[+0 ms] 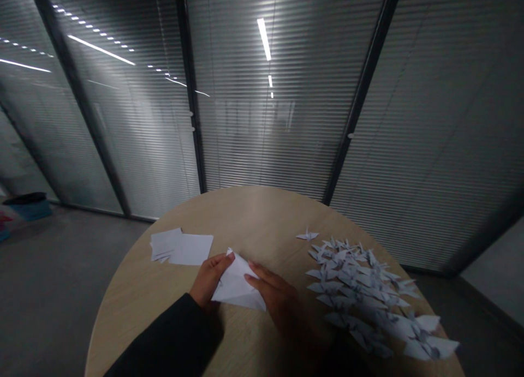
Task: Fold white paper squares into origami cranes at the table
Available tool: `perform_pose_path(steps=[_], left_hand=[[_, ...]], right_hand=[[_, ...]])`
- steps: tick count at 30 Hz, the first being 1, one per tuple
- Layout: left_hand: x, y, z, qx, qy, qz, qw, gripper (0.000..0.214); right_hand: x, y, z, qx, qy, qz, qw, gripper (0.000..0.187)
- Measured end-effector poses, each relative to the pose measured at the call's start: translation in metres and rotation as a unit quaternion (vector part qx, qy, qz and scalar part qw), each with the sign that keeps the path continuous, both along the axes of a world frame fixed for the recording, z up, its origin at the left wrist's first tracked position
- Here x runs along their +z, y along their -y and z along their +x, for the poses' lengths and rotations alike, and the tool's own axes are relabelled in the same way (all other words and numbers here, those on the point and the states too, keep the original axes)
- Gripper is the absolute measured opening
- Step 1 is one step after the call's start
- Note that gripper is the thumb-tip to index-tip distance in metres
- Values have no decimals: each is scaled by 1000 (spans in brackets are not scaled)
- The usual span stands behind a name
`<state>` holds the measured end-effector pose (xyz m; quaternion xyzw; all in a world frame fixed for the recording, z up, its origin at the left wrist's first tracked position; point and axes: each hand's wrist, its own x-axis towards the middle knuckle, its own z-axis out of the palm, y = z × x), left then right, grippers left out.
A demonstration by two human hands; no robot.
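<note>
— What are the hands doing on your feed?

— I'm seeing the left hand point(210, 279) coming out of a dark sleeve point(172, 339), wrist low over the desk point(254, 213). Its grip is pinching the top corner of the folded white paper point(237, 289) between thumb and fingertips. The right hand point(278, 303) is lying flat, fingers stretching leftward and pressing on the paper's right edge. Its grip is released, closing on nothing.

— And where is the paper sitting?

— It's resting on the desk near the front edge, between both hands, with its upper point lifting slightly.

— What's lying around it?

— A small stack of square sheets point(182, 247) is lying just beyond the left hand. A spread of folded paper cranes point(360, 279) is covering the right side, with a single crane point(307, 235) sitting apart at the far end. The desk is round, in pale wood. Behind it, glass partitions point(286, 120) with shut blinds are reflecting ceiling lights, and a blue bin point(28, 205) is standing on the grey floor point(61, 289) far left.
</note>
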<state>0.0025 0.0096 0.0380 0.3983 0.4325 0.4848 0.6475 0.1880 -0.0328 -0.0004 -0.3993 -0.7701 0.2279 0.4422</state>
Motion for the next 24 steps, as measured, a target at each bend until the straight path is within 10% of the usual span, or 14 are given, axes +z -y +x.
perform_pose_path(steps=[12,19,24], left_hand=[[-3,0,1,10,18,18,1000,48],[-4,-1,1,0,-29,29,999,49],[-4,3,7,-6,-43,47,998,48]], right_hand=[[-6,-1,-2,-8,-1,-45,999,43],[9,5,-8,-20,39,50,998,43],[11,-2,-10,-132,-91,-118,980,28]])
